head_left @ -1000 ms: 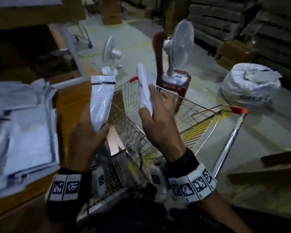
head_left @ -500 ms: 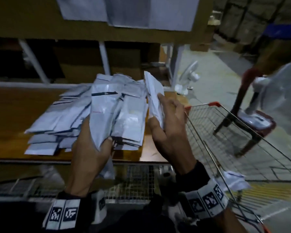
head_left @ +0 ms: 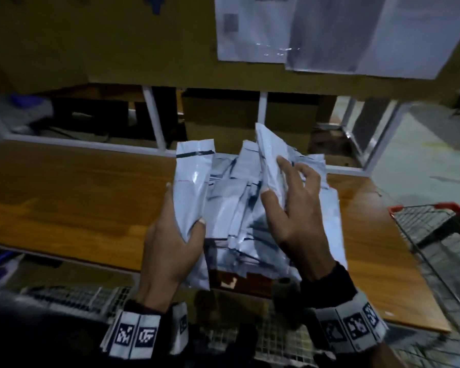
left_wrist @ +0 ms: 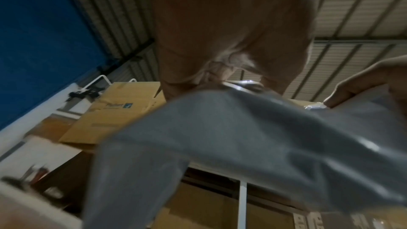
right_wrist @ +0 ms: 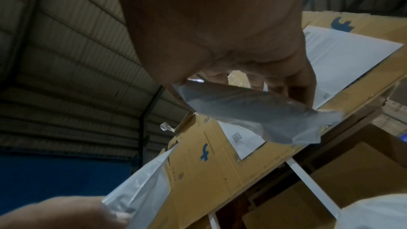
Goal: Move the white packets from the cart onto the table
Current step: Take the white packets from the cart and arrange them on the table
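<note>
Since the earlier frames we have turned from the cart to face the table squarely, and both hands now hang over the pile.

From the head view, our left hand [head_left: 170,251] grips a long white packet [head_left: 193,187] upright, thumb on its near face and fingers curled behind it. Our right hand [head_left: 295,208] holds a second packet [head_left: 270,152] tilted, thumb pressed on one side and fingers spread along the other. Both packets are above the heap of packets [head_left: 237,208] lying on the wooden table [head_left: 77,197]. The red-handled cart [head_left: 430,224] stands at the right, beside the table's edge. Sheets of paper [head_left: 329,30] hang on the cardboard above.

From the left wrist, the palm [left_wrist: 231,32] fills the top, and the packet [left_wrist: 242,137] runs blurred below it; we cannot tell how the fingers sit here. A cardboard box [left_wrist: 114,111] lies behind.

From the right wrist, the fingers [right_wrist: 293,83] and thumb pinch the packet [right_wrist: 253,109], which shows edge-on. The other hand [right_wrist: 59,213] with its packet [right_wrist: 141,191] is at lower left, before a box [right_wrist: 209,154] with blue marks.
</note>
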`<state>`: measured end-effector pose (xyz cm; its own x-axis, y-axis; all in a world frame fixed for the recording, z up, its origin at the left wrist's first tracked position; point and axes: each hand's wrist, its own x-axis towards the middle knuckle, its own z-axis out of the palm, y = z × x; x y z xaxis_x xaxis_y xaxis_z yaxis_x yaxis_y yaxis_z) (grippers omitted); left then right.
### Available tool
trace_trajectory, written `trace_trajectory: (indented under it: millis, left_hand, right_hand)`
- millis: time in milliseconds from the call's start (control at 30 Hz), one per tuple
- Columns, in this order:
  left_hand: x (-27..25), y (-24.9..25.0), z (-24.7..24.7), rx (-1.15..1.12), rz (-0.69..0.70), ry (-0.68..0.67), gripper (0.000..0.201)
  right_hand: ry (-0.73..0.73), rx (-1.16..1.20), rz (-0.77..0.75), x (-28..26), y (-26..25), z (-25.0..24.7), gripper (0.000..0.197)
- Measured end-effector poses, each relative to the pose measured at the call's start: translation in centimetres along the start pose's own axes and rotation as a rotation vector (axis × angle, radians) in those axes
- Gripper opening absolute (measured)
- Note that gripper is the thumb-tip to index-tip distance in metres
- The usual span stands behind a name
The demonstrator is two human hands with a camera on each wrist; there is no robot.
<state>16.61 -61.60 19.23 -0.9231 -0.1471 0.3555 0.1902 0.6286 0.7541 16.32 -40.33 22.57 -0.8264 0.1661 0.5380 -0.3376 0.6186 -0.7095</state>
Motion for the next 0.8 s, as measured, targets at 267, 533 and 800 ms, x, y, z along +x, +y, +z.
trace_trajectory:
  millis: [267, 533, 800]
  left_hand:
    - [5.1, 0.2, 2.6, 0.029, 0.020, -0.087, 0.091]
    - [9.4, 0.4, 9.6, 0.272, 0.025, -0.206, 0.082]
    - [9.9, -1.2, 15.1, 0.570, 0.010, -0.282, 0.067]
  right_hand:
    - [0.016, -0.151, 0.106, 3.1, 1.4, 2.9, 0.053]
    - [0.044, -0.150, 0.110, 7.5, 4.6, 2.4, 0.058]
    - [0.018, -0.124, 0.119, 9.8, 7.6, 2.4, 0.059]
